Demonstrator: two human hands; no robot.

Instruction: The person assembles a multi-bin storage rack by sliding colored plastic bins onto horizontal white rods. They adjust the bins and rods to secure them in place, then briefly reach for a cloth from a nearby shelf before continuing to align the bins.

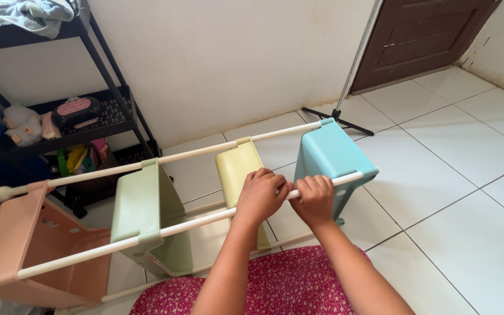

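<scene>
Home: tiled floor (468,151), cluttered shelf (88,125)

Smooth matt plastic panels (147,216), glossy white rod (193,222), glazed floor tiles (468,146).

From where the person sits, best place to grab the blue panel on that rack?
Take the blue panel by its top edge, from above, between the two white rods it hangs on. It stands upright with that edge free and facing up. Both hands, left hand and right hand, wrap the near rod beside it.

Both forearms extended forward, left grip (259,195) and right grip (313,197) fisted, side by side, knuckles up
</scene>
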